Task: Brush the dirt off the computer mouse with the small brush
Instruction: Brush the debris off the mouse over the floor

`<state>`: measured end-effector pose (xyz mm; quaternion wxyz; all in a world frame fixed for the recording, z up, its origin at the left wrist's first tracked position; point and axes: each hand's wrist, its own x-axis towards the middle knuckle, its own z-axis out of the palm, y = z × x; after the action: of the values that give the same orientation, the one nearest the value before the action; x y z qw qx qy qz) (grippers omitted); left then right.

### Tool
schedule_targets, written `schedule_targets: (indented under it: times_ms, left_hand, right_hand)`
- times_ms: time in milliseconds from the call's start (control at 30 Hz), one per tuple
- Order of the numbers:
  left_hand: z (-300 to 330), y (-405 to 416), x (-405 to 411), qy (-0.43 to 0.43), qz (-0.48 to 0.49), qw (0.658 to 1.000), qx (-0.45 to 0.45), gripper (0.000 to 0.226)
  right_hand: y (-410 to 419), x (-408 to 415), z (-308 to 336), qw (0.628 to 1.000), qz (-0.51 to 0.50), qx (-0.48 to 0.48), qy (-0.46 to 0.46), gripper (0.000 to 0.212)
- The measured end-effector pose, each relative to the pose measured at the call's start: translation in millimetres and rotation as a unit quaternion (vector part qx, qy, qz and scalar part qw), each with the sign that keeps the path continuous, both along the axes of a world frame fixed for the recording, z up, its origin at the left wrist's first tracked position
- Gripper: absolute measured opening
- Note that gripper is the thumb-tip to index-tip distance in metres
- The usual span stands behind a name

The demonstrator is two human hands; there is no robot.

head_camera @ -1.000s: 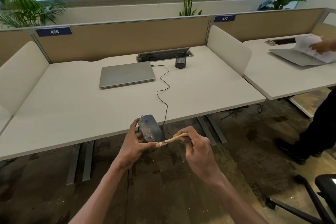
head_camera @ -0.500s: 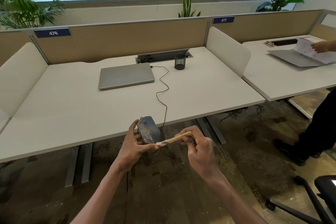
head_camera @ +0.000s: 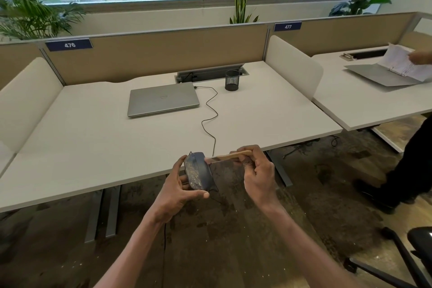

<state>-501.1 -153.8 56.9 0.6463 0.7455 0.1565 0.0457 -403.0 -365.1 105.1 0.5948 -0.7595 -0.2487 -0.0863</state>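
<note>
A dark grey computer mouse (head_camera: 198, 172), speckled with pale dirt on its top, is held tilted in the air just in front of the desk's near edge. My left hand (head_camera: 174, 190) grips it from the left and below, thumb under its near end. My right hand (head_camera: 258, 174) pinches the wooden handle of a small brush (head_camera: 230, 156). The brush lies almost level, and its bristle end touches the upper right side of the mouse.
The white desk (head_camera: 93, 147) carries a shut laptop (head_camera: 162, 99), a black mesh pen cup (head_camera: 232, 80) and the mouse cable (head_camera: 210, 119) snaking to the front edge. Another person (head_camera: 406, 168) stands at the right desk handling papers. A chair base (head_camera: 406, 262) sits at lower right.
The brush has moved from the near, lower end of the mouse up to its far, upper right side. My right hand rose with it. My left hand keeps holding the mouse.
</note>
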Motion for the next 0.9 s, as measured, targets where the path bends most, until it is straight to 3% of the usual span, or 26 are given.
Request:
schedule_targets:
  times_ms: [300,533,700,900]
  left_hand:
    - [2.8,3.7,-6.8,0.013,0.014,1.0,0.01,0.144]
    - [5.5,-4.1,-0.8,0.019,-0.021,0.999,0.015,0.132]
    - [6.3,-5.2,-0.9,0.03,-0.029,0.999,-0.003,0.143]
    - [3.7,-3.6,-1.4,0.03,-0.04,0.999,-0.006,0.141]
  right_hand:
    - [-18.9,5.3,6.6,0.991,0.076,-0.11,-0.007,0.024]
    - [0.3,11.4,28.4,0.985,0.083,-0.119,-0.088,0.028]
    - [17.9,20.2,37.0,0.98,0.078,-0.125,-0.134,0.025]
    - [26.2,18.7,41.4,0.97,0.109,-0.169,-0.134,0.023]
